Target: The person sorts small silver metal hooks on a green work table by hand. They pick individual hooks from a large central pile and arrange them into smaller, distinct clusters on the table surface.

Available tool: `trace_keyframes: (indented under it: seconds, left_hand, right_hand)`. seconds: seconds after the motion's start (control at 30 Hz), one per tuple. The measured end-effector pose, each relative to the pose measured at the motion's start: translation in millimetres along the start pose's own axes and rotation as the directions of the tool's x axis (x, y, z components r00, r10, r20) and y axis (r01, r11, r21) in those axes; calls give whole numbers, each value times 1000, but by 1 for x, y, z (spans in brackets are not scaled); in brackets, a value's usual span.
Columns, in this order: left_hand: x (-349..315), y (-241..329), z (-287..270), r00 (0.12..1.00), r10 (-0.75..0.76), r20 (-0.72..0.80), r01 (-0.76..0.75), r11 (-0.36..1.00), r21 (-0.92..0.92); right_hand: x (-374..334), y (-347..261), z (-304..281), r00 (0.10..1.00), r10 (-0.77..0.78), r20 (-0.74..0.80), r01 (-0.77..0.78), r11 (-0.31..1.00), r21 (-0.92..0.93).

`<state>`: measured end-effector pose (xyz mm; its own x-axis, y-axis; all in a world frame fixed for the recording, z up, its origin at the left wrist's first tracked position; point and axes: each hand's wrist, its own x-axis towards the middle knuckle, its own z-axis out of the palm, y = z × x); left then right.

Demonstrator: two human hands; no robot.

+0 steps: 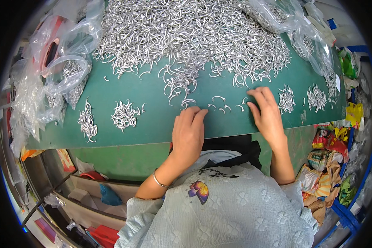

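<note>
My left hand rests at the table's near edge, fingers bent and drawn together. Its fingertips meet small curved silver metal pieces; whether one is pinched is hidden. To the right, my right hand hovers low with thumb and forefinger apart, beside a single curved piece. Several loose curved pieces lie between the two hands. Beyond the left hand, a small clump trails from the large heap of the same pieces.
Small piles stand at left, left of centre, and right and far right on the green table. Clear plastic bags crowd the left side, others the far right. Blue shelving holds packages.
</note>
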<state>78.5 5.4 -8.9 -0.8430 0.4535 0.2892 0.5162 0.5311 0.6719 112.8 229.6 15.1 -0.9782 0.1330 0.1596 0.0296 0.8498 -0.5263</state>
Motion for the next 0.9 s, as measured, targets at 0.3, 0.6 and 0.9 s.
trace_keyframes:
  seconds: [0.3, 0.6, 0.9]
  left_hand:
    - [-1, 7, 0, 995, -86, -55, 86, 996, -3]
    - [-18, -1, 0, 988, -143, -63, 135, 984, -115]
    - [-16, 3, -4, 991, -125, -55, 126, 992, 30]
  right_hand:
    - [6, -37, 25, 955, -290, 63, 294, 953, -67]
    - [-10, -55, 53, 942, -329, 68, 323, 943, 83]
    - [-9, -57, 49, 944, -318, 84, 315, 948, 46]
